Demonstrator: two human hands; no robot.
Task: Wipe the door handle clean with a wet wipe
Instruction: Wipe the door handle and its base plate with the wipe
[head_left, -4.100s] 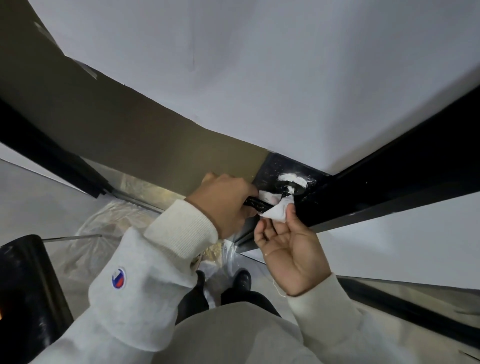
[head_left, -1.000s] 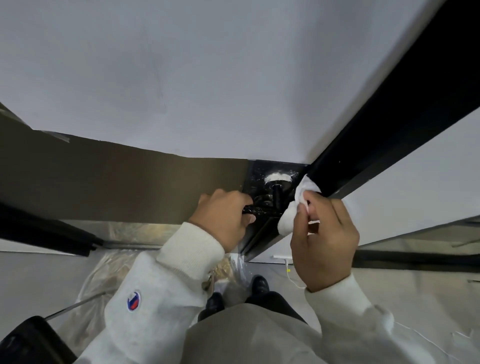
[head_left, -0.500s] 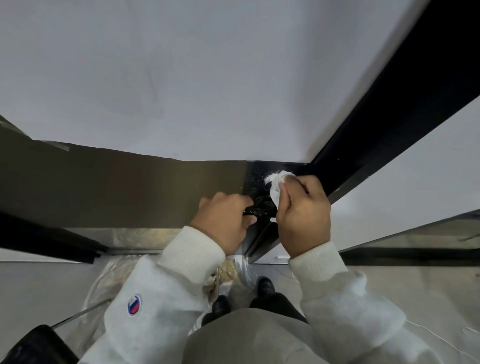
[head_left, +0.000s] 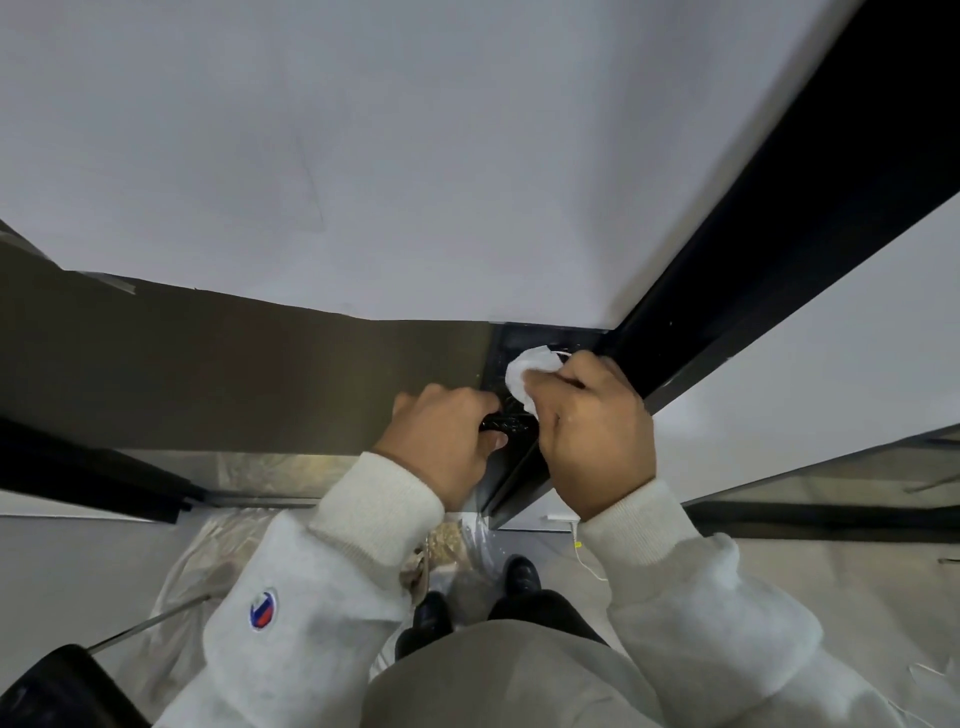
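Head view shows the left hand (head_left: 441, 449) with fingers curled around the black door handle (head_left: 506, 423), steadying it. Just right of those fingers, the right hand (head_left: 592, 436) grips a bunched wet wipe (head_left: 524, 376), pressing it on the handle's base beyond its fingertips. To do this well, I judge the wipe should be worked around the base, then along the lever once the left fingers shift. No containers can be made out.

Around door handle (head_left: 511, 422) | left: our left hand (head_left: 447, 441) grips the lever, blocking that side | right: our right hand (head_left: 587, 436) and wet wipe (head_left: 524, 376) crowd it, black door frame (head_left: 753, 270) just beyond | above: bare panel looks free | below: seemingly open, though dim
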